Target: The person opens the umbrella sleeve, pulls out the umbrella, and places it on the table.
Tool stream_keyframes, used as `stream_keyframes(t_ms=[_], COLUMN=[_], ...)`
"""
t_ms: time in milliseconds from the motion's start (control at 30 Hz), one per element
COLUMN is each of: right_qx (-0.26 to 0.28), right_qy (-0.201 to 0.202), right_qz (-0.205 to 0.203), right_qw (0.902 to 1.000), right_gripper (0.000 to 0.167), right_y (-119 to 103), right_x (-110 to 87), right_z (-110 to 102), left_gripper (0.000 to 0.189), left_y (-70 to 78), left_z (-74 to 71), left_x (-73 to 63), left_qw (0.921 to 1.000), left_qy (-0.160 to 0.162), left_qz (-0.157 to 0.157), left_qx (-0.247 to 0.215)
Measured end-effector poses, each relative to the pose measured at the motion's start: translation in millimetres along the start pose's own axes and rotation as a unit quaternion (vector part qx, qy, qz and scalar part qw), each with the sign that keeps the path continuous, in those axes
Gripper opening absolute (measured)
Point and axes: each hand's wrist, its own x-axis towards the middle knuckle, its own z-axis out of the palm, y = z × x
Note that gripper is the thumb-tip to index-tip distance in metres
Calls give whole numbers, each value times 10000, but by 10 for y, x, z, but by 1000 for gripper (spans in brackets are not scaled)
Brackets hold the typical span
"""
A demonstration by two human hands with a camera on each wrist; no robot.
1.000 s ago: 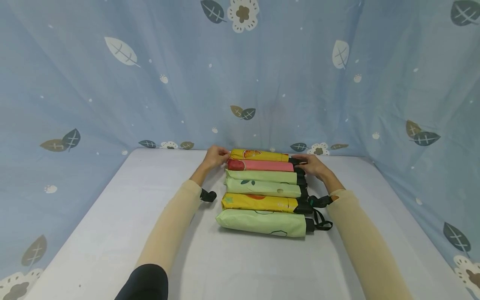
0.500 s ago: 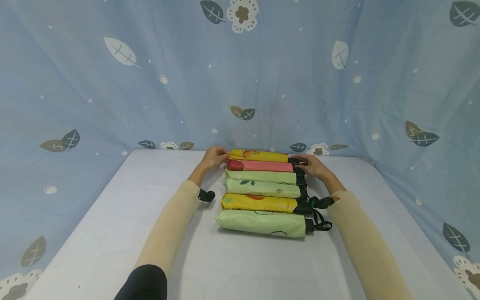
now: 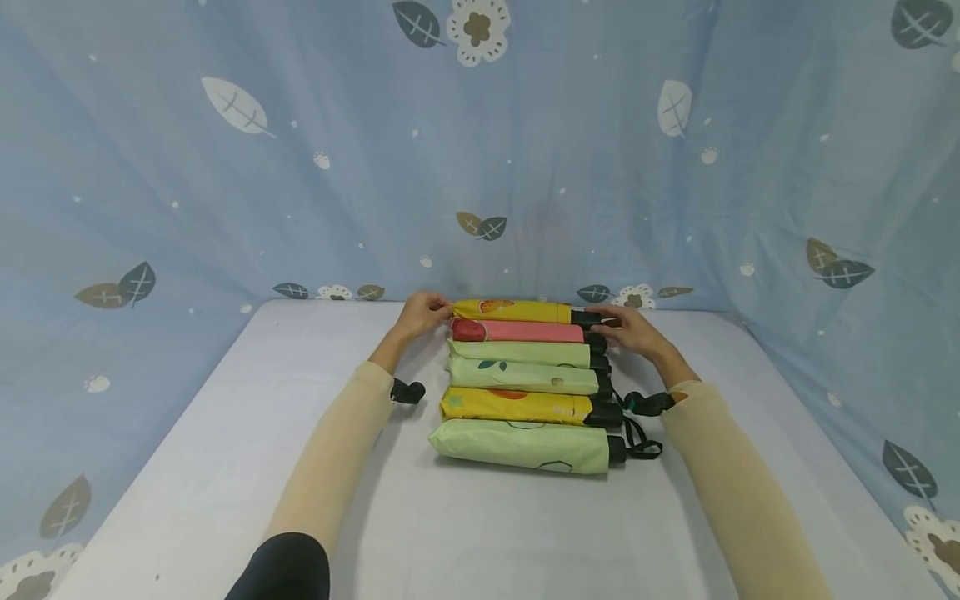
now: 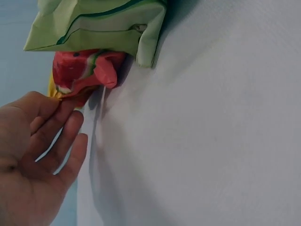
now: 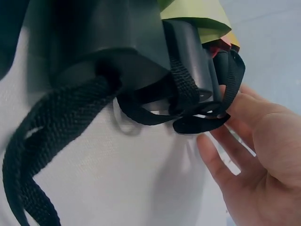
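A yellow folded umbrella (image 3: 517, 311) with an orange-slice print lies farthest back in a row of folded umbrellas. My left hand (image 3: 425, 313) pinches its left tip between thumb and forefinger; the left wrist view shows the other fingers spread loosely. At the opposite end my right hand (image 3: 630, 331) holds its black handle, with thumb and fingers about it, partly hidden by straps in the right wrist view. Directly in front lies a pink umbrella (image 3: 536, 332) with a watermelon end (image 4: 75, 70).
Nearer me come two light green umbrellas (image 3: 525, 353), a yellow one (image 3: 525, 406) and another green one (image 3: 525, 446), all handles to the right. Black wrist straps (image 3: 643, 448) hang off the handles. A blue patterned cloth (image 3: 337, 208) hangs behind the white table (image 3: 480, 525).
The far yellow umbrella has slid slightly left against the pink one, and my left hand has shifted left with it. The other umbrellas have stayed in place while the whole view drifted a little.
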Motion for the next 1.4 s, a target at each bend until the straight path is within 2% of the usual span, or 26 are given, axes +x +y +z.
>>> stream_keyframes(t_ms=[133, 300, 433, 567, 733, 900, 1033, 1267, 1400], right_qx=[-92, -2, 124, -13, -241, -319, -378, -417, -540], right_qy=[39, 36, 93, 269, 489, 573, 562, 540, 591], right_qz=[-31, 165, 388, 582, 717, 666, 615, 551, 595], right_qw=[9999, 9999, 9991, 9979, 9959, 9956, 9958, 9961, 9950], right_gripper=[46, 49, 50, 50, 51, 49, 48, 47, 48], right_y=[-8, 9, 10, 10, 23, 34, 31, 22, 46], right_x=[-1, -10, -15, -7, 5, 13, 18, -5, -42], right_z=[-29, -58, -43, -3, 36, 42, 37, -9, -60], left_gripper=[25, 26, 26, 26, 28, 22, 17, 20, 21], left_y=[-21, -39, -49, -46, -15, -26, -22, -68, -83], left_z=[-69, -110, -94, -60, -28, -9, -14, -27, -38], left_x=[-30, -51, -37, -10, -3, -15, -64, -46, -38], left_qw=[9999, 10000, 9998, 9989, 9984, 9986, 9986, 9991, 9993], left_qy=[-3, -10, -1, 18, 34, 98, 272, 255, 274], left_qz=[-32, 41, 65, -74, -159, -8, 213, -82, -88], left_qx=[118, 78, -197, -470, -543, -528, -390, -324, -258])
